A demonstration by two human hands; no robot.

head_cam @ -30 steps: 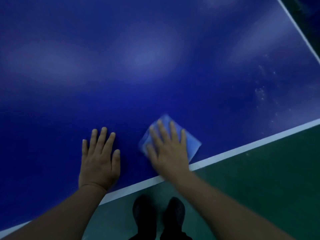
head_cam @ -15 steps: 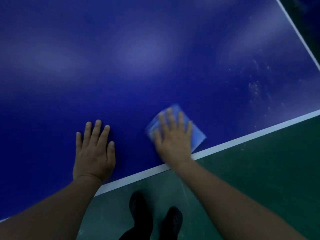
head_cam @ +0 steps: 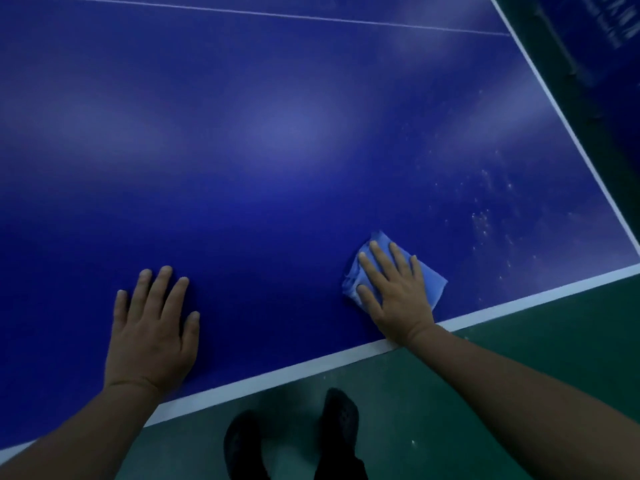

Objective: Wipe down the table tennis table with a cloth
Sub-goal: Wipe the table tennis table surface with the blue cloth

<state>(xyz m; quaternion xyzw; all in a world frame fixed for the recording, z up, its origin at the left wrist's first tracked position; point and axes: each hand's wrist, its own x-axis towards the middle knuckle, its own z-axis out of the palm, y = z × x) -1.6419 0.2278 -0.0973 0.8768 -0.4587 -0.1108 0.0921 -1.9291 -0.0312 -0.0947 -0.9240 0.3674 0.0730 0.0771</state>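
green floor [head_cam: 519, 382], dim light

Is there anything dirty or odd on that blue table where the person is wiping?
Yes. A scatter of pale whitish specks lies on the dark blue table tennis table near its right corner, beyond the light blue folded cloth pressed flat under the right hand. It looks like dust or residue not yet wiped. Nothing looks damaged.

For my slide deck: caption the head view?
Right hand presses blue cloth on blue table; left hand rests flat.
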